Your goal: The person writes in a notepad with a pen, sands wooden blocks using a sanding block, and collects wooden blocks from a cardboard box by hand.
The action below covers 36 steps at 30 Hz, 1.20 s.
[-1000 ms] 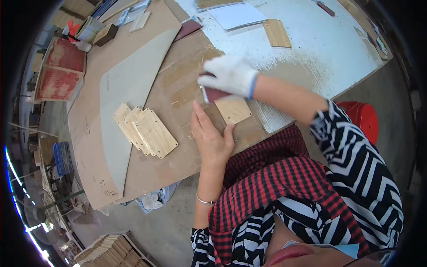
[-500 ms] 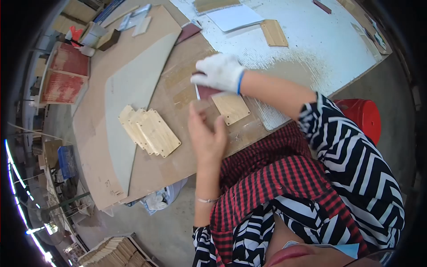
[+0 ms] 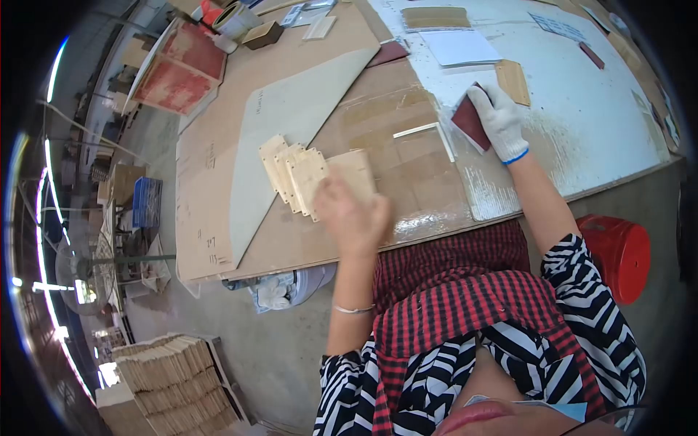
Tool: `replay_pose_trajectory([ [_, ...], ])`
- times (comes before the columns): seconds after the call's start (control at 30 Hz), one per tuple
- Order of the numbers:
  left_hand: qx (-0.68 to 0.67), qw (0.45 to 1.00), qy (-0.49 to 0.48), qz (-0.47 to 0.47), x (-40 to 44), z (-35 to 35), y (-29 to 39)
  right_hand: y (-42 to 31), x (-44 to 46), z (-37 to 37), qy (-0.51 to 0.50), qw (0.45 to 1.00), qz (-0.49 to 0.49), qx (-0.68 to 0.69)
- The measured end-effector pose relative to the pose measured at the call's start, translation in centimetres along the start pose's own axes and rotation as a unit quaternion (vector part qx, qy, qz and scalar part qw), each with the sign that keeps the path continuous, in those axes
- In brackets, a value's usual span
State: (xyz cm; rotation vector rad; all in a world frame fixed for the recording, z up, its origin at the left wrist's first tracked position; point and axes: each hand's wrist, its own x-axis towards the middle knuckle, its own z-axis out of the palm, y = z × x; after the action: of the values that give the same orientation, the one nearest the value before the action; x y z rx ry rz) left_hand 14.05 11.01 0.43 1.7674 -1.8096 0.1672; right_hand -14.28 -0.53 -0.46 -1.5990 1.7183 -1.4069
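Note:
My left hand (image 3: 352,211), bare and blurred, holds a thin wooden plate (image 3: 355,173) at the right side of a fanned stack of wooden plates (image 3: 305,178). The stack lies partly on a grey sheet (image 3: 273,134) and partly on the brown board (image 3: 400,174). My right hand (image 3: 496,120), in a white glove with a blue cuff, is closed around a dark red sanding block (image 3: 470,125) over the white surface. Beyond the glove lies another wooden plate (image 3: 513,81). An L-shaped light strip (image 3: 436,131) is on the board between my hands.
White paper (image 3: 459,48) lies at the back beside a brown abrasive-looking piece (image 3: 435,18). Another dark red piece (image 3: 389,53) rests nearby. Red-faced boxes (image 3: 178,69) stand back left, a red stool (image 3: 614,254) at right, and stacked wooden pieces (image 3: 171,378) below left.
My left hand has taken the single plate left to the stack. My right hand has moved right with the sanding block, uncovering the L-shaped strip. The view has shifted.

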Motion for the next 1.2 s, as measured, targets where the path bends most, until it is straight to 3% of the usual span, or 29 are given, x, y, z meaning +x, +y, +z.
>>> replay_pose_trajectory([
  [0.13,0.078,0.993,-0.034,-0.084,0.3,-1.5,-3.6,0.2,0.6,-1.0,0.115,0.989,-0.074,0.060],
  [0.17,0.064,0.995,-0.037,-0.063,1.3,-0.3,-2.7,1.8,1.2,-1.9,0.137,0.987,-0.072,0.048],
  [0.27,0.001,0.994,-0.004,0.111,3.2,1.3,1.5,6.4,3.5,-3.3,0.350,0.930,-0.066,0.085],
  [0.3,-0.050,0.988,-0.044,0.139,4.1,2.1,4.0,6.9,3.8,-4.2,0.357,0.928,-0.066,0.081],
  [0.33,-0.101,0.977,-0.084,0.166,5.6,3.5,7.4,6.8,4.3,-5.0,0.376,0.890,0.014,0.258],
  [0.4,-0.169,0.952,-0.101,0.235,7.7,8.7,12.0,6.5,5.1,-6.4,0.366,0.711,0.165,0.577],
  [0.6,-0.138,0.956,-0.181,0.187,12.7,16.9,23.4,5.9,5.4,-6.1,0.375,0.739,0.184,0.528],
  [0.67,-0.105,0.963,-0.214,0.128,13.6,17.7,24.7,5.7,5.6,-5.9,0.401,0.771,0.151,0.471],
  [0.77,-0.103,0.953,-0.248,0.140,13.7,17.7,24.4,5.5,5.6,-5.4,0.399,0.762,0.149,0.488],
  [0.9,-0.151,0.942,-0.254,0.160,11.5,13.1,21.1,6.1,5.7,-5.3,0.378,0.763,0.136,0.506],
  [0.97,-0.212,0.947,-0.115,0.210,7.9,10.3,16.6,6.8,5.5,-4.9,0.367,0.760,0.142,0.517],
  [1.03,-0.161,0.963,-0.068,0.205,4.5,6.3,12.4,7.1,5.4,-4.9,0.348,0.810,0.131,0.454],
  [1.07,-0.135,0.969,-0.072,0.195,2.8,4.8,10.4,7.2,5.3,-4.8,0.337,0.834,0.123,0.420],
  [1.2,-0.110,0.981,-0.093,0.128,-1.4,2.9,6.7,2.2,3.5,-5.0,0.275,0.835,0.161,0.448],
])
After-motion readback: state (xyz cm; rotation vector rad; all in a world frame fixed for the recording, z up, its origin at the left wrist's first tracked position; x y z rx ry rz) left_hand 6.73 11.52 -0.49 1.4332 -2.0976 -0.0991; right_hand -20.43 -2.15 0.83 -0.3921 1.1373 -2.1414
